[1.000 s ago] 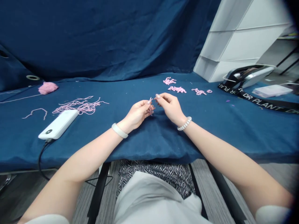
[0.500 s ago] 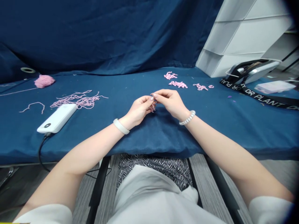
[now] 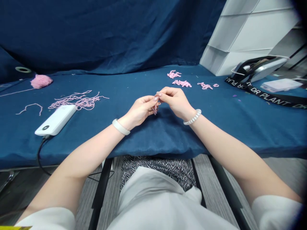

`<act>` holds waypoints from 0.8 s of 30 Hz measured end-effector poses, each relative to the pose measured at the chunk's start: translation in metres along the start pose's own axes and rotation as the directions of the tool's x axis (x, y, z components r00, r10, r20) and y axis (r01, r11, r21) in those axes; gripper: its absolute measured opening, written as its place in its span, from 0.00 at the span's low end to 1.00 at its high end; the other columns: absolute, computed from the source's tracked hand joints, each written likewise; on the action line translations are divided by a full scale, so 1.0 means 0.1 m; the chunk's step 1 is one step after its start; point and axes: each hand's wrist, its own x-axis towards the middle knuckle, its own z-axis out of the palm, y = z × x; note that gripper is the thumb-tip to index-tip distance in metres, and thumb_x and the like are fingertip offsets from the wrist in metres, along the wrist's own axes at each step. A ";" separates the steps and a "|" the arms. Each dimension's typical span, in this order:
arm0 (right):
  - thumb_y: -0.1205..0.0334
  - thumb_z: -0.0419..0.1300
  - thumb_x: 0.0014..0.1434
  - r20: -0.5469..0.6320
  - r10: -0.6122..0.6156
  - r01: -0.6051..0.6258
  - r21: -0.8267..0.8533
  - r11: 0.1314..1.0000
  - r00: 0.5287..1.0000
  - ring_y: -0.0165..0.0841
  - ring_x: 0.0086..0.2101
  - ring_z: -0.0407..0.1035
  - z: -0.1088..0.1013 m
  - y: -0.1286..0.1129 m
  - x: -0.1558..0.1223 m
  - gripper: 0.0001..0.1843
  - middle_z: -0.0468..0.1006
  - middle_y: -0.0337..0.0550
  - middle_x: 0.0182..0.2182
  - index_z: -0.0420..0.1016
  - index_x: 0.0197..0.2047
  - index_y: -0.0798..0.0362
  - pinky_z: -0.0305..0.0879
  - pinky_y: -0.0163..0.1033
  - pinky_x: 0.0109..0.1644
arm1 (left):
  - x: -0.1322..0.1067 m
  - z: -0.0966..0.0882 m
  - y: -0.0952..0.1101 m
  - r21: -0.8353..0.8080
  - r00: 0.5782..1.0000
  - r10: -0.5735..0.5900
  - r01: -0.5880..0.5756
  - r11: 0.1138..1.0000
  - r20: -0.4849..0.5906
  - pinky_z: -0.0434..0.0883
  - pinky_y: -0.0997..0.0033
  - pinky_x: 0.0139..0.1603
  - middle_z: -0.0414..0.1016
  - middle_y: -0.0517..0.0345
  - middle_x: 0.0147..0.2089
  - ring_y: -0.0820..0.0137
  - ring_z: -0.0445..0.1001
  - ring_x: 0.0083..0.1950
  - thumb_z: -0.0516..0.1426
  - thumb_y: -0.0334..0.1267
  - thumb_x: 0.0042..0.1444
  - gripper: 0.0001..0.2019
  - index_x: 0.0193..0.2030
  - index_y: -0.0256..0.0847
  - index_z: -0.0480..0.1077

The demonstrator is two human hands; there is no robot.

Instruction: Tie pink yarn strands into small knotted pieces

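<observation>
Pink yarn strand (image 3: 155,110), short and kinked, pinched narrowly between the left hand (image 3: 140,111) and right hand (image 3: 174,102)

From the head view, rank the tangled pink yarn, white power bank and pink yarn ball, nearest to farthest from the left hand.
From the left hand:
1. Tangled pink yarn, just left.
2. White power bank, farther left, near the front.
3. Pink yarn ball, far left at the back.

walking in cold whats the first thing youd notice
Pink stands out on the dark blue cloth: a ball of yarn at far left, a tangle of loose strands beside it, and short bunches right of centre. Mid-table, the left hand and right hand pinch a small piece of yarn.
</observation>
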 end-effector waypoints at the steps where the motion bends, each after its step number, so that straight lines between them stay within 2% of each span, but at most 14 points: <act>1: 0.45 0.67 0.46 0.001 -0.005 0.005 -0.032 0.999 1.000 0.27 0.27 0.65 0.00 -0.01 0.00 0.21 0.71 0.39 0.25 0.72 0.25 0.57 0.62 0.35 0.35 | 0.00 0.00 0.00 0.028 1.000 0.001 -0.001 1.000 -0.001 0.67 0.77 0.31 0.69 0.61 0.29 0.79 0.68 0.27 0.65 0.44 0.47 0.14 0.30 0.35 0.70; 3: 0.44 0.64 0.51 0.001 -0.070 0.069 -0.174 0.982 0.998 0.27 0.27 0.63 0.00 -0.02 -0.01 0.22 0.69 0.40 0.24 0.70 0.24 0.57 0.60 0.36 0.34 | 0.00 0.00 0.01 0.117 0.999 0.039 -0.037 0.992 -0.020 0.67 0.77 0.31 0.70 0.60 0.29 0.79 0.68 0.28 0.65 0.45 0.47 0.14 0.30 0.34 0.72; 6: 0.46 0.58 0.58 0.007 -0.246 0.228 -0.396 0.889 0.969 0.28 0.29 0.62 0.02 -0.09 -0.05 0.22 0.69 0.42 0.27 0.69 0.24 0.56 0.59 0.37 0.36 | -0.04 0.02 0.06 0.303 0.983 0.181 -0.165 0.939 -0.027 0.66 0.77 0.32 0.74 0.56 0.29 0.78 0.69 0.29 0.64 0.46 0.48 0.15 0.31 0.33 0.75; 9: 0.50 0.56 0.62 0.027 -0.364 0.339 -0.434 0.835 0.931 0.29 0.31 0.62 0.05 -0.22 -0.13 0.20 0.67 0.41 0.27 0.66 0.24 0.55 0.59 0.38 0.39 | -0.14 0.08 0.16 0.437 0.960 0.278 -0.262 0.861 0.027 0.65 0.78 0.32 0.76 0.54 0.30 0.77 0.70 0.30 0.63 0.45 0.50 0.13 0.32 0.33 0.77; 12: 0.53 0.56 0.62 0.030 -0.410 0.386 -0.404 0.829 0.912 0.28 0.32 0.61 0.09 -0.34 -0.23 0.19 0.65 0.41 0.27 0.64 0.23 0.55 0.58 0.38 0.40 | -0.27 0.16 0.28 0.488 0.950 0.293 -0.308 0.817 0.107 0.65 0.78 0.33 0.76 0.55 0.29 0.76 0.70 0.29 0.61 0.42 0.53 0.11 0.32 0.34 0.77; 15: 0.54 0.55 0.62 0.018 -0.387 0.365 -0.375 0.852 0.922 0.28 0.32 0.61 0.12 -0.37 -0.27 0.18 0.64 0.41 0.27 0.64 0.24 0.55 0.57 0.38 0.41 | -0.34 0.21 0.32 0.476 0.951 0.266 -0.310 0.823 0.159 0.66 0.78 0.35 0.75 0.55 0.29 0.76 0.71 0.30 0.60 0.42 0.54 0.12 0.29 0.33 0.75; 17: 0.54 0.54 0.63 0.018 -0.363 0.342 -0.385 0.857 0.932 0.27 0.31 0.61 0.12 -0.31 -0.27 0.18 0.65 0.41 0.28 0.64 0.24 0.55 0.58 0.37 0.40 | -0.32 0.21 0.28 0.458 0.953 0.256 -0.304 0.835 0.165 0.66 0.78 0.36 0.75 0.55 0.29 0.75 0.72 0.32 0.60 0.42 0.54 0.13 0.28 0.33 0.74; 21: 0.52 0.53 0.64 0.018 -0.289 0.270 -0.419 0.867 0.957 0.27 0.29 0.60 0.08 -0.04 -0.23 0.18 0.66 0.40 0.27 0.63 0.26 0.55 0.58 0.36 0.37 | -0.20 0.11 0.01 0.419 0.961 0.264 -0.275 0.865 0.086 0.66 0.79 0.37 0.75 0.55 0.31 0.77 0.70 0.32 0.59 0.40 0.54 0.11 0.28 0.33 0.72; 24: 0.51 0.53 0.63 0.045 -0.158 0.162 -0.432 0.887 0.986 0.27 0.27 0.61 0.02 0.19 -0.19 0.18 0.67 0.40 0.26 0.64 0.27 0.55 0.58 0.36 0.34 | -0.11 0.01 -0.21 0.354 0.983 0.184 -0.171 0.919 -0.005 0.67 0.77 0.39 0.76 0.55 0.32 0.77 0.71 0.34 0.59 0.40 0.55 0.11 0.30 0.33 0.73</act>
